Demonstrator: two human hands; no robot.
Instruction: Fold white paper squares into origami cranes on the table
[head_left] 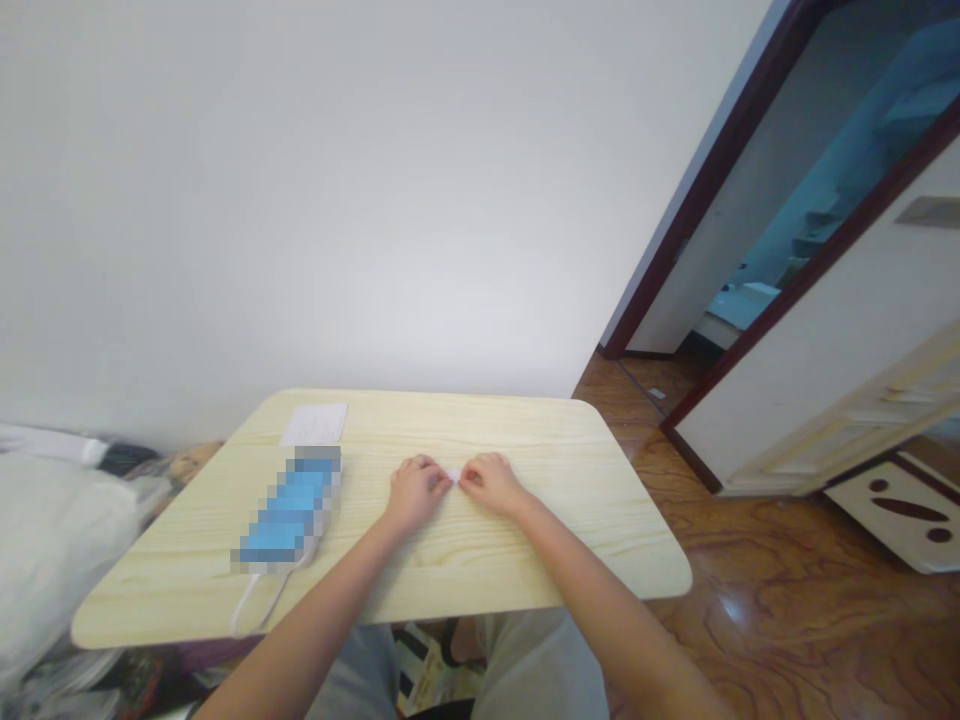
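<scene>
My left hand [415, 491] and my right hand [490, 483] rest close together on the light wooden table [570, 540], near its middle. Both have their fingers curled, and they pinch a tiny white piece [453, 475] between them; I cannot make out what it is. To the left of my left hand lies a blurred blue and grey flat object [294, 508] with a white cable [255, 600] running from it toward the table's near edge. A white sheet of paper [313, 424] lies at the far left of the table.
A plain white wall stands behind the table. White bags and clutter [52, 540] sit at the left. On the right are a wooden floor [750, 600], an open doorway [750, 300] and a pale board with slots [900, 505].
</scene>
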